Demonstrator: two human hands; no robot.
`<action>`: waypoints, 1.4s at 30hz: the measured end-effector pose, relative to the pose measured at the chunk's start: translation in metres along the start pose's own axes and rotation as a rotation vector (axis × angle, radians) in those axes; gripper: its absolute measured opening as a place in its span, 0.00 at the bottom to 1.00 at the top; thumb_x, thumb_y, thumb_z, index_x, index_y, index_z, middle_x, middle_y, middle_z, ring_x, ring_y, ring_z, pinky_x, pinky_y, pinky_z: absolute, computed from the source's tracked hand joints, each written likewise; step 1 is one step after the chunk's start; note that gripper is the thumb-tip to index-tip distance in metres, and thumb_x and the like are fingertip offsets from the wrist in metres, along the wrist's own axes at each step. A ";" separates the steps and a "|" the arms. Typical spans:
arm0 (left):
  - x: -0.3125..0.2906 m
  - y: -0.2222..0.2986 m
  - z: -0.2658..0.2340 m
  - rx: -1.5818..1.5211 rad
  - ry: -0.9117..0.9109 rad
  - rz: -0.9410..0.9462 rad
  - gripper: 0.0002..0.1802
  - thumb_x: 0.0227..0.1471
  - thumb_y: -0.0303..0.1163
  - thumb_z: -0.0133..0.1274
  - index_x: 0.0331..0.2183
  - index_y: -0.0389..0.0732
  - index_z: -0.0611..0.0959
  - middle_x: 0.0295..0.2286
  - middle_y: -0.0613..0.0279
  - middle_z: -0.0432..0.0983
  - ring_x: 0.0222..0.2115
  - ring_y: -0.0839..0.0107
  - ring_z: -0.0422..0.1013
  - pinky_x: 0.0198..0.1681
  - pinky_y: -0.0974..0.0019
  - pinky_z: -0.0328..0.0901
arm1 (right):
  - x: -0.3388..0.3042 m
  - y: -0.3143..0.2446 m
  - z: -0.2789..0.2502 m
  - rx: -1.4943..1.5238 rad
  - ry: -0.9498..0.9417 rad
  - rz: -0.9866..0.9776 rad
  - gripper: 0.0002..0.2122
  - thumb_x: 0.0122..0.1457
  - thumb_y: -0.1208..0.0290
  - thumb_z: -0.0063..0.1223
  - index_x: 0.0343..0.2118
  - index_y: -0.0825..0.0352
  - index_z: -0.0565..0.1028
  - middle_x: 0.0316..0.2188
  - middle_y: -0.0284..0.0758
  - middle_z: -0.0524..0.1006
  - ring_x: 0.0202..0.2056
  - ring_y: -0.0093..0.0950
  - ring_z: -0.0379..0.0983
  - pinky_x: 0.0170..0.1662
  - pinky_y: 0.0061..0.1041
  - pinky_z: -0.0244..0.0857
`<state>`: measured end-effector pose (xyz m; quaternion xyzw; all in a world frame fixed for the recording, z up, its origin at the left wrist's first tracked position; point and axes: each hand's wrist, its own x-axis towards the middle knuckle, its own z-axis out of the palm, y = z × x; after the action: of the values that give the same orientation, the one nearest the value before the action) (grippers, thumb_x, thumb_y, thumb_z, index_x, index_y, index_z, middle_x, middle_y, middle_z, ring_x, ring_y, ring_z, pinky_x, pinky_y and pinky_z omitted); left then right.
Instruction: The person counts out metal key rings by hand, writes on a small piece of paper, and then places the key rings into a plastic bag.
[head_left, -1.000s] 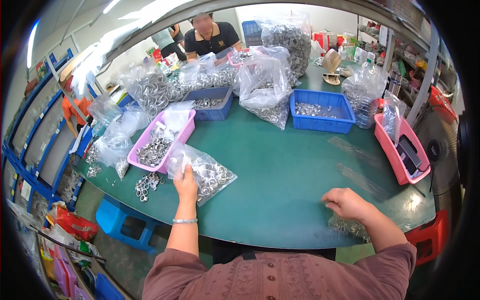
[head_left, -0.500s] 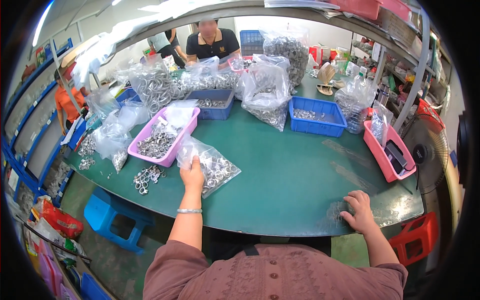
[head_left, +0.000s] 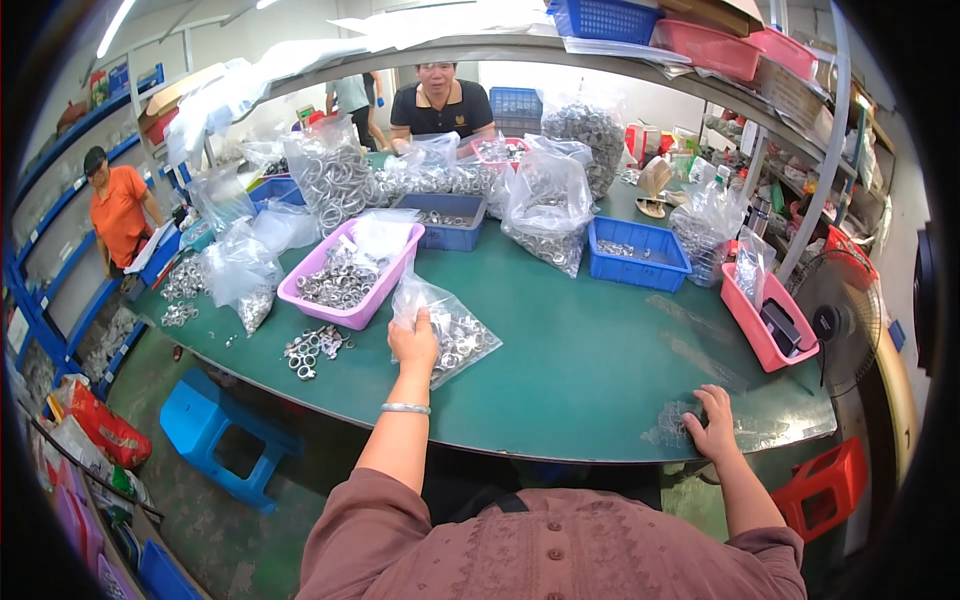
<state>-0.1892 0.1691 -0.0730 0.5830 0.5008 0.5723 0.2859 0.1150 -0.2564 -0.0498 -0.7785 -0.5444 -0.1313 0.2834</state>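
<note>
My left hand [head_left: 413,343] is closed on the near left edge of a clear plastic bag [head_left: 462,340] of silvery metal rings, which lies on the green table. Touching distance from it is a lilac bin [head_left: 352,317] filled with similar rings, and a loose pile of rings [head_left: 312,350] sits in front of that bin. Resting at the table's near edge on the right, my right hand [head_left: 712,425] holds nothing, its fingers loosely apart.
Blue trays [head_left: 640,268], a pink bin [head_left: 762,325] and large bags of rings [head_left: 548,215] stand along the back and right. A fan [head_left: 835,320] is at the right end. Stools [head_left: 225,435] stand below; two people are beyond the table.
My view has tilted up and turned slightly left, so the table's left and middle sit farther right in the picture. My left hand keeps its hold on the bag; my right hand stays at the edge.
</note>
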 end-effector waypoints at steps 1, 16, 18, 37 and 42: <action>-0.001 0.000 0.001 -0.013 -0.013 0.019 0.24 0.47 0.44 0.55 0.37 0.32 0.78 0.38 0.41 0.71 0.41 0.45 0.67 0.46 0.51 0.60 | -0.002 0.001 0.000 -0.015 0.016 0.014 0.21 0.45 0.67 0.59 0.42 0.70 0.70 0.46 0.46 0.67 0.51 0.48 0.60 0.54 0.41 0.54; -0.006 0.007 -0.006 -0.159 0.010 0.135 0.15 0.51 0.30 0.52 0.41 0.33 0.78 0.37 0.51 0.76 0.38 0.59 0.72 0.43 0.63 0.64 | -0.004 0.000 -0.002 0.146 0.058 0.081 0.19 0.43 0.73 0.59 0.40 0.69 0.70 0.44 0.45 0.69 0.47 0.45 0.63 0.51 0.38 0.58; -0.005 0.005 -0.008 -0.148 -0.007 0.127 0.15 0.51 0.29 0.52 0.41 0.32 0.77 0.37 0.51 0.76 0.38 0.60 0.71 0.43 0.63 0.63 | -0.004 -0.001 -0.003 0.185 0.065 0.108 0.18 0.42 0.75 0.59 0.39 0.69 0.71 0.44 0.45 0.69 0.46 0.44 0.64 0.50 0.37 0.59; -0.012 0.025 -0.010 -0.281 -0.063 -0.067 0.15 0.54 0.30 0.51 0.41 0.29 0.77 0.37 0.58 0.75 0.36 0.70 0.69 0.41 0.68 0.63 | -0.003 0.005 -0.013 0.380 0.079 0.118 0.17 0.41 0.78 0.57 0.37 0.70 0.71 0.41 0.46 0.71 0.43 0.44 0.67 0.45 0.36 0.62; -0.013 0.026 -0.013 -0.291 -0.060 -0.081 0.15 0.54 0.31 0.51 0.40 0.28 0.77 0.36 0.58 0.75 0.35 0.71 0.69 0.39 0.68 0.64 | -0.004 0.006 -0.013 0.402 0.088 0.093 0.16 0.41 0.78 0.57 0.37 0.70 0.71 0.40 0.45 0.71 0.42 0.44 0.67 0.46 0.36 0.62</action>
<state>-0.1926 0.1456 -0.0516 0.5316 0.4268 0.6093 0.4050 0.1209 -0.2683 -0.0434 -0.7242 -0.5102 -0.0405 0.4621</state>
